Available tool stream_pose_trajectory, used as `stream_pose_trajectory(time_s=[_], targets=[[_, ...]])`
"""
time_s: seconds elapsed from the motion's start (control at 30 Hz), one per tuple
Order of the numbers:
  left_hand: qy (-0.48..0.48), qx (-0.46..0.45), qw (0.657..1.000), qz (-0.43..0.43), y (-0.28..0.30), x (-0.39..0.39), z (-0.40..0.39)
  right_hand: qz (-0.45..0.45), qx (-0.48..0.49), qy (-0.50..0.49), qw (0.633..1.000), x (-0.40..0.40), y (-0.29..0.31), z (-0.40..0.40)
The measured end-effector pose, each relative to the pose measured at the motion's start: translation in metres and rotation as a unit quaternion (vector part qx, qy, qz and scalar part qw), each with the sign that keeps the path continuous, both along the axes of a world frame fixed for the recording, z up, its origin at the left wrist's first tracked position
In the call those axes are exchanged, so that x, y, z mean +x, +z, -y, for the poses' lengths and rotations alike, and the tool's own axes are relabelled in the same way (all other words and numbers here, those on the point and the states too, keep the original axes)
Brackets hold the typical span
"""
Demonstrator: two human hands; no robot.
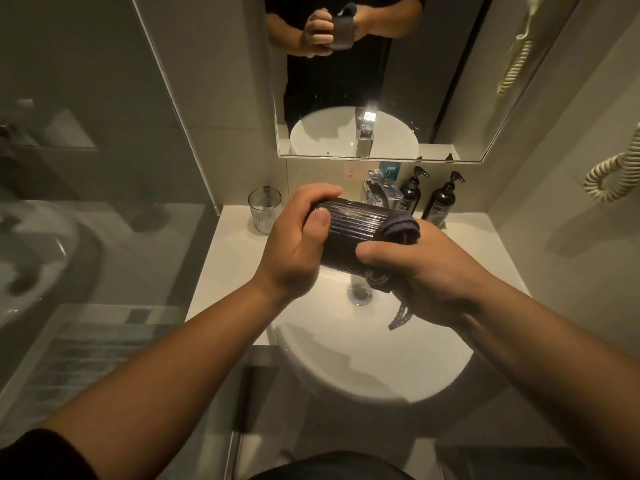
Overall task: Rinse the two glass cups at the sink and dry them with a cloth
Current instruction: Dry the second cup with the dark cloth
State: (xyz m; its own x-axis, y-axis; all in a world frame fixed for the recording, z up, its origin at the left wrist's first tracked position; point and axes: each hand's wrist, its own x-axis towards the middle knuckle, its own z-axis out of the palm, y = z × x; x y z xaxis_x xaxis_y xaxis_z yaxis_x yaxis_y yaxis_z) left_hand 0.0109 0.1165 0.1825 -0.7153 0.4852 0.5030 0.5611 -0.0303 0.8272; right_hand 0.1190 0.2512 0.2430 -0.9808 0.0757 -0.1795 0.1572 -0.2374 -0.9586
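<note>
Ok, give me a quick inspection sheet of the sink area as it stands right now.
Surface: white counter around a round white basin; drain visible.
Job's things: ribbed glass cup held sideways over the basin, dark cloth stuffed in its mouth; second glass cup upright at the counter's back left.
Clutter: two dark pump bottles by the chrome tap.
Hands: left hand grips the cup's base end; right hand holds the cloth.
Cables: coiled cream cord on the right wall.
Surroundings: mirror above, glass screen at left.
</note>
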Motion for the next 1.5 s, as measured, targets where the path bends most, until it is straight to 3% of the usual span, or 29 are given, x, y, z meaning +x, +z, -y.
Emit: stream_pose_trajectory(time_s=[0.07,0.1,0.17,0.2,0.23,0.3,0.43,0.57,0.7,0.87,0.93,0.97,1.0,1.07,1.1,1.13,1.2,1.3,1.5], targets=[[-0.046,0.019,0.992,0.114,0.005,-0.002,0.001,-0.032,0.155,0.019,0.987,0.001,0.002,-0.006],[-0.077,0.044,0.970,0.227,0.011,-0.001,0.001,-0.057,0.304,0.029,0.950,0.002,0.004,-0.011],[-0.117,0.058,0.893,0.432,0.023,-0.002,-0.001,-0.128,0.545,0.073,0.826,0.000,0.004,-0.017],[-0.118,0.051,0.876,0.465,0.027,-0.004,-0.001,-0.161,0.593,0.091,0.783,-0.001,0.002,-0.018],[-0.111,0.049,0.877,0.465,0.031,-0.005,-0.002,-0.179,0.610,0.102,0.765,-0.002,0.001,-0.018],[-0.100,0.062,0.898,0.425,0.033,-0.006,-0.004,-0.194,0.599,0.096,0.771,-0.005,-0.002,-0.015],[-0.093,0.073,0.931,0.345,0.028,-0.009,-0.006,-0.155,0.523,0.060,0.836,-0.005,-0.003,-0.011],[-0.086,0.073,0.959,0.258,0.019,-0.013,-0.005,-0.081,0.374,0.039,0.923,-0.001,0.002,-0.006],[-0.090,0.062,0.976,0.190,0.015,-0.012,-0.001,-0.086,0.266,0.040,0.959,0.000,0.005,-0.006],[-0.090,0.040,0.990,0.103,0.010,-0.006,0.005,-0.044,0.024,0.063,0.997,-0.005,-0.007,-0.015],[-0.102,0.026,0.988,0.111,0.012,-0.008,0.007,-0.044,0.048,0.068,0.996,-0.005,-0.003,-0.020],[-0.119,0.020,0.981,0.151,0.015,-0.010,0.008,-0.059,0.132,0.071,0.987,-0.004,0.001,-0.022],[-0.143,0.014,0.964,0.223,0.021,-0.011,0.008,-0.096,0.271,0.072,0.955,-0.002,0.003,-0.025],[-0.181,-0.009,0.898,0.401,0.033,-0.013,0.006,-0.183,0.556,0.094,0.805,-0.004,0.007,-0.027],[-0.180,-0.016,0.876,0.448,0.038,-0.012,0.005,-0.209,0.626,0.110,0.743,-0.005,0.006,-0.026],[-0.169,-0.015,0.872,0.459,0.042,-0.011,0.002,-0.207,0.653,0.133,0.717,-0.006,0.006,-0.023],[-0.137,0.001,0.900,0.414,0.044,-0.009,-0.004,-0.199,0.653,0.143,0.717,-0.008,0.005,-0.020],[-0.114,0.029,0.932,0.344,0.038,-0.007,-0.008,-0.216,0.610,0.113,0.754,-0.007,0.002,-0.018],[-0.098,0.058,0.969,0.218,0.030,-0.009,-0.009,-0.129,0.424,0.051,0.895,-0.001,0.005,-0.012]])
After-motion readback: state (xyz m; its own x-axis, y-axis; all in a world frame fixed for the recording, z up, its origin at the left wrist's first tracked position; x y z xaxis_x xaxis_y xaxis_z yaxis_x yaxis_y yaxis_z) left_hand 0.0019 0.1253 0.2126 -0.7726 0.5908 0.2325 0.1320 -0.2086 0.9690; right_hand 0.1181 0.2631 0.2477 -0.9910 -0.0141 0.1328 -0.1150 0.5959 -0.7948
